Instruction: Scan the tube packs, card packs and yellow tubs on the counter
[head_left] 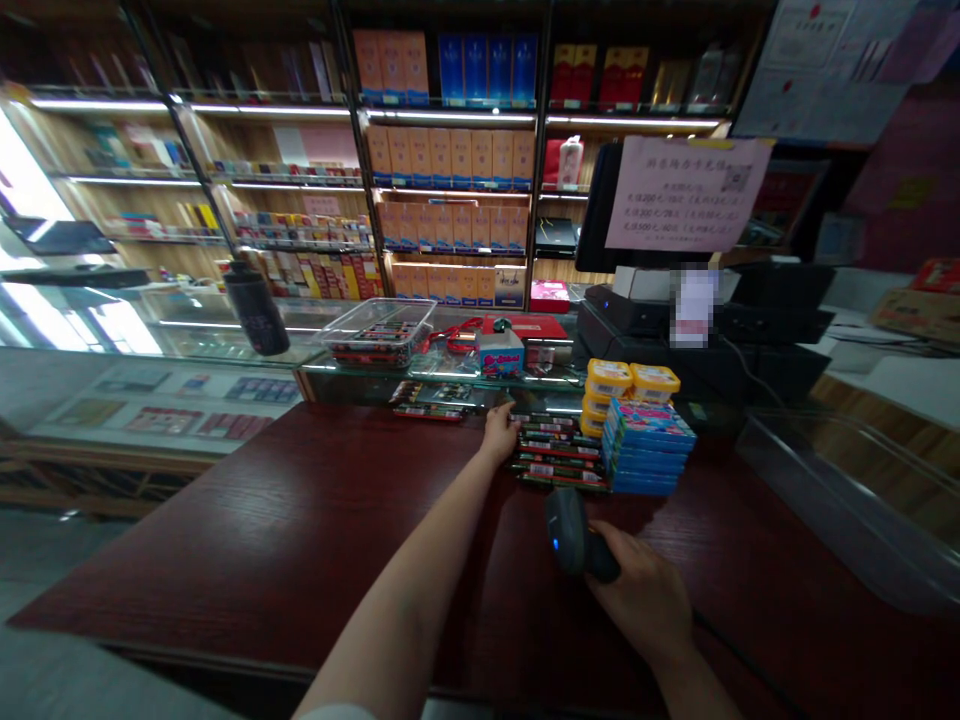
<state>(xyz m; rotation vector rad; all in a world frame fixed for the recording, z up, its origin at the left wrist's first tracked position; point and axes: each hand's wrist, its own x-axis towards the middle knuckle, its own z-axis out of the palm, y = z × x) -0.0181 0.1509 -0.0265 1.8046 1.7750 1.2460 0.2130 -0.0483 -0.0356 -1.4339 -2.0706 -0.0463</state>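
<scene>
- The stack of flat packs (559,455) lay far on the dark red counter (262,540), its left end touched by the left hand (500,432), fingers pressed together.
- The right hand (645,595), nearer, gripped a barcode scanner (574,535), fingers curled round its handle.
- Blue boxes (649,450) sat just right of the stack, yellow tubs (630,382) behind.

Both forearms were bare from the bottom edge of the view to the wrists, with no watch, band or bracelet showing on either. The left hand (500,432) and the right hand (646,598) wore no gloves, and no rings could be made out. A small pale patch, perhaps a sleeve edge, showed at the bottom beside the left arm.
</scene>
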